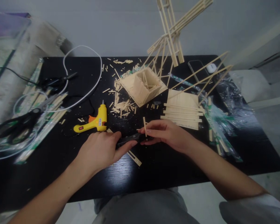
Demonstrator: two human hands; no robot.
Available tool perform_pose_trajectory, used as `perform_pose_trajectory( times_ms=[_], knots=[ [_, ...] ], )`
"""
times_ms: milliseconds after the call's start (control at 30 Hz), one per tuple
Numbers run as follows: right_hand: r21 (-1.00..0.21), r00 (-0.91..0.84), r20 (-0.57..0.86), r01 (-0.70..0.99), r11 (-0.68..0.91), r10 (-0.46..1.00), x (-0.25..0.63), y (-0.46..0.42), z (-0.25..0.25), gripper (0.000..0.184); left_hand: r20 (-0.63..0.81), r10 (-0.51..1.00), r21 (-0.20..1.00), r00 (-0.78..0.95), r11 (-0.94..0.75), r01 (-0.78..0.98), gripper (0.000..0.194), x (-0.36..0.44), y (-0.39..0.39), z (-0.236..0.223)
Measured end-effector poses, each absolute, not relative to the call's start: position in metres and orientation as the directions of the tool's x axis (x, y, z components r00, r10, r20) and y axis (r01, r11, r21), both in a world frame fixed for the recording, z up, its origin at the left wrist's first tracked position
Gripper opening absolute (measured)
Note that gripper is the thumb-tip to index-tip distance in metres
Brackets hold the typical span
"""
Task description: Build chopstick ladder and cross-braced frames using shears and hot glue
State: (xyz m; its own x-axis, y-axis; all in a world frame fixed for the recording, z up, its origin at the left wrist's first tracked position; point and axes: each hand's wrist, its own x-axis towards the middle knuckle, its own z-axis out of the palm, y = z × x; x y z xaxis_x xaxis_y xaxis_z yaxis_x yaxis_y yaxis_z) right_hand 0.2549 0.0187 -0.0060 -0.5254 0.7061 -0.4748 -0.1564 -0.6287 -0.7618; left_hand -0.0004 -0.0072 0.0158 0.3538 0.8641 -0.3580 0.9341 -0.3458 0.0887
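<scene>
My left hand (102,146) is closed around a black hand tool (130,137); its exact kind is hard to make out in the dim light. The tool's far end reaches my right hand (164,132). Between the fingertips of that hand a short wooden stick (145,126) is pinched nearly upright, beside the tool's end. Under my left hand and the tool lies a narrow wooden piece (135,158), like joined chopsticks, partly covered. Just beyond my left hand rests a yellow hot glue gun (93,122) on its side.
A stick-built windmill-like model (151,84) stands at the back of the black table (177,168). Cut stick bits (123,105) lie scattered before it. A wooden panel with sticks (183,109) sits right. Scissors (21,123), wrapped chopsticks (51,115), a white cable (100,68) and a phone (198,71) surround these.
</scene>
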Motion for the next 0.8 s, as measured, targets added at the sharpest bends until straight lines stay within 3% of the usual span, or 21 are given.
perform_pose_trajectory(
  times_ms=[133,200,333,433,533,667,800],
  knots=[
    [-0.788,-0.479,-0.451,-0.183,-0.588,0.753,0.254,0.019,-0.003,0.027,-0.305,0.908,0.062,0.289,-0.284,0.957,0.066,-0.006,-0.003,0.014],
    [-0.803,-0.440,-0.424,-0.221,-0.554,0.791,0.253,0.018,-0.002,0.027,-0.252,0.936,0.104,0.246,-0.227,0.968,0.064,-0.009,0.000,0.013],
    [-0.783,-0.462,-0.422,-0.247,-0.571,0.780,0.250,0.017,-0.002,0.031,-0.151,0.976,0.402,0.156,-0.083,0.912,0.054,-0.012,0.003,0.012],
    [-0.748,-0.542,-0.443,-0.215,-0.628,0.714,0.246,0.014,-0.005,0.032,-0.139,0.981,0.664,0.134,-0.008,0.747,0.045,-0.008,0.001,0.009],
    [-0.722,-0.610,-0.459,-0.167,-0.672,0.645,0.241,0.008,-0.009,0.031,-0.150,0.977,0.849,0.153,0.048,0.527,0.033,0.001,-0.004,0.005],
    [-0.693,-0.676,-0.470,-0.117,-0.712,0.568,0.234,0.000,-0.013,0.032,-0.168,0.970,0.951,0.175,0.113,0.287,0.020,0.013,-0.010,0.004],
    [-0.697,-0.698,-0.477,-0.069,-0.714,0.534,0.235,-0.002,-0.016,0.034,-0.168,0.968,0.959,0.186,0.117,0.260,0.016,0.015,-0.012,0.008]
  ],
)
